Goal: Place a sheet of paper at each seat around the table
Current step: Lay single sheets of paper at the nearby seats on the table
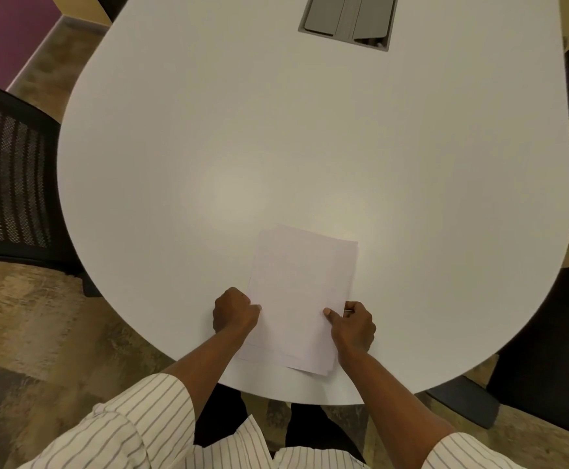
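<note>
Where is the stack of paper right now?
In the head view, the paper stack lies on the white table's near rounded end, between the left hand and right hand.

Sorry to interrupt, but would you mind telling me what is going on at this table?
A person stands at the rounded end of a white table, gripping a small stack of paper at its side edges with the left hand and right hand. The stack lies flat on the table. No sheets lie at the chairs in view.
</note>
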`<act>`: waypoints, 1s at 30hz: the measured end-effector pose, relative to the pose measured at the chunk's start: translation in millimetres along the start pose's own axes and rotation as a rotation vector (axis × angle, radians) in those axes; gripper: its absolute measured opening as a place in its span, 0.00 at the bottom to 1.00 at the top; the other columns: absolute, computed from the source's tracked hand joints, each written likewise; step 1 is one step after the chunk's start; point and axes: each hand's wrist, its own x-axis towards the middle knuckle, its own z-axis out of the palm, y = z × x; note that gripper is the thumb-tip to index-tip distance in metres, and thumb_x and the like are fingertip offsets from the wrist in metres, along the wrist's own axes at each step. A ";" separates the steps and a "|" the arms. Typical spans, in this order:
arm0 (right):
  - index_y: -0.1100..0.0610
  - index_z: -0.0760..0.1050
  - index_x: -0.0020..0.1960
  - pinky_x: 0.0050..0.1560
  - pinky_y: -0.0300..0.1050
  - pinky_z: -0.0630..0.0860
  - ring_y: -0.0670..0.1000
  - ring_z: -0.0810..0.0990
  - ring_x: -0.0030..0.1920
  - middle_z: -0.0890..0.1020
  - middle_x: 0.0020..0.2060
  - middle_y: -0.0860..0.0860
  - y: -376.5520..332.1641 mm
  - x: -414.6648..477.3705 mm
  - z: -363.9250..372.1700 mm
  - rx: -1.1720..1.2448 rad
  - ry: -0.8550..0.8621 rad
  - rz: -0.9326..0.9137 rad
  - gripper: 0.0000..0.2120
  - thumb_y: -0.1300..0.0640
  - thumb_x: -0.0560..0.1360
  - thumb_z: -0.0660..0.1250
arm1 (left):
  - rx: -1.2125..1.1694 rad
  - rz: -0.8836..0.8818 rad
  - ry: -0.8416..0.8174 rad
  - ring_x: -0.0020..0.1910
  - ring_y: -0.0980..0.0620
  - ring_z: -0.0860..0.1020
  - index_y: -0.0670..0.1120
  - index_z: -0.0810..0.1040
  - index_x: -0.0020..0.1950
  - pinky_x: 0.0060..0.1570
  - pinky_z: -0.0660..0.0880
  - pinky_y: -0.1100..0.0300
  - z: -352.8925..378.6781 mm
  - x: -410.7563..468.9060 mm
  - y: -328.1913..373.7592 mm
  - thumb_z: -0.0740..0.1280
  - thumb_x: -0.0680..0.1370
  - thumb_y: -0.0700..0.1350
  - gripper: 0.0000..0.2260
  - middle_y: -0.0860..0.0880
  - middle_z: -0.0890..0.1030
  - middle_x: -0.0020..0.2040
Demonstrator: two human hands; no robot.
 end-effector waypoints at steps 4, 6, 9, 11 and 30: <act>0.57 0.79 0.49 0.51 0.52 0.77 0.60 0.81 0.47 0.83 0.43 0.53 6.7 4.3 -3.8 0.008 -0.015 -0.054 0.11 0.53 0.76 0.79 | -0.031 0.016 -0.013 0.58 0.41 0.84 0.41 0.82 0.59 0.52 0.78 0.52 -1.0 0.4 -0.7 0.79 0.77 0.49 0.17 0.43 0.84 0.58; 0.57 0.82 0.49 0.53 0.55 0.80 0.61 0.83 0.48 0.85 0.43 0.53 12.0 5.7 -5.3 0.049 -0.044 -0.080 0.08 0.54 0.77 0.78 | -0.051 0.022 -0.013 0.57 0.41 0.83 0.43 0.81 0.58 0.52 0.79 0.52 0.0 3.4 -2.8 0.79 0.76 0.52 0.18 0.44 0.84 0.57; 0.54 0.85 0.50 0.56 0.56 0.82 0.60 0.85 0.50 0.88 0.45 0.52 20.8 7.7 -7.4 0.134 -0.096 -0.082 0.04 0.55 0.78 0.78 | -0.073 0.055 0.000 0.53 0.43 0.83 0.45 0.79 0.53 0.51 0.79 0.52 1.4 3.5 -4.7 0.80 0.73 0.57 0.20 0.47 0.84 0.54; 0.53 0.86 0.50 0.57 0.57 0.83 0.59 0.87 0.49 0.89 0.45 0.50 25.8 7.6 -9.0 0.214 -0.129 -0.051 0.04 0.55 0.77 0.79 | -0.090 0.077 -0.002 0.52 0.44 0.82 0.46 0.78 0.52 0.51 0.80 0.52 1.9 2.1 -5.8 0.80 0.72 0.59 0.21 0.48 0.83 0.52; 0.56 0.87 0.54 0.55 0.56 0.86 0.58 0.89 0.50 0.91 0.46 0.51 14.9 3.5 -17.6 0.318 -0.286 -0.098 0.07 0.60 0.77 0.79 | -0.318 0.172 -0.054 0.41 0.49 0.80 0.46 0.84 0.46 0.51 0.82 0.51 -10.4 15.4 -25.2 0.80 0.76 0.45 0.07 0.50 0.83 0.39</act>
